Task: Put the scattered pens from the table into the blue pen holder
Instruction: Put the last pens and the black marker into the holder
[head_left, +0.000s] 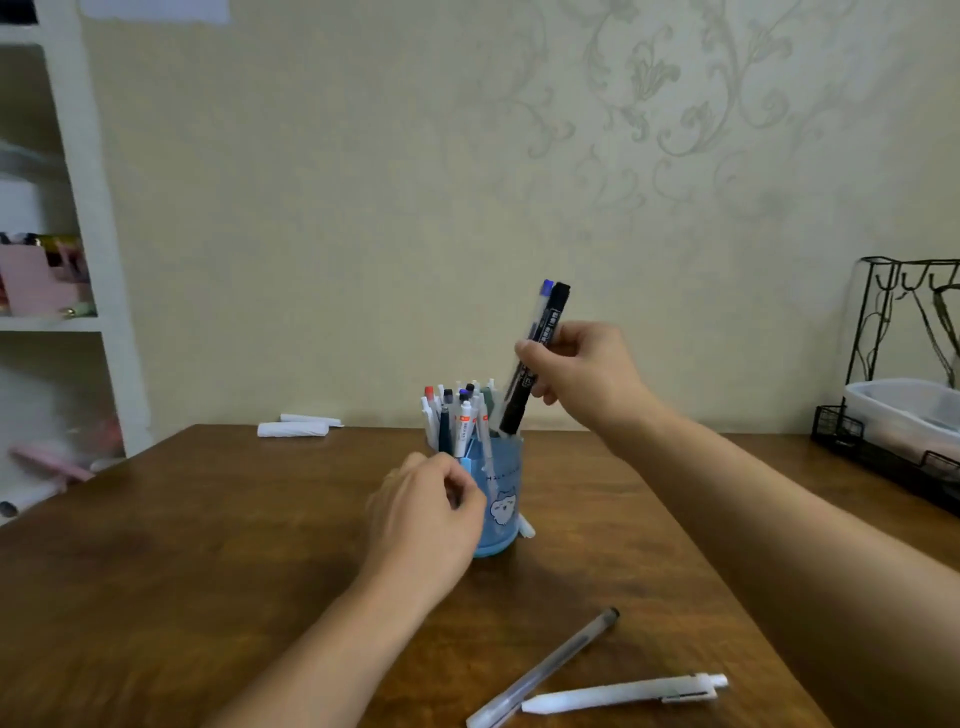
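The blue pen holder (503, 499) stands mid-table with several pens (460, 415) upright in it. My right hand (576, 371) is above its right rim, gripping a black marker (524, 395) and a blue-capped clear pen (543, 306) together, tilted, with the marker's lower end at the rim. My left hand (428, 506) is curled against the holder's left side, hiding part of it. A clear pen with a dark cap (550, 667) and a white click pen (623, 693) lie on the table near the front edge. A white pen end (525, 529) pokes out behind the holder.
Two white rolled items (293, 428) lie at the table's back edge by the wall. A black wire rack (883, 452) with a white plastic tub (909, 410) stands at the right. White shelves (78, 260) with clutter are on the left.
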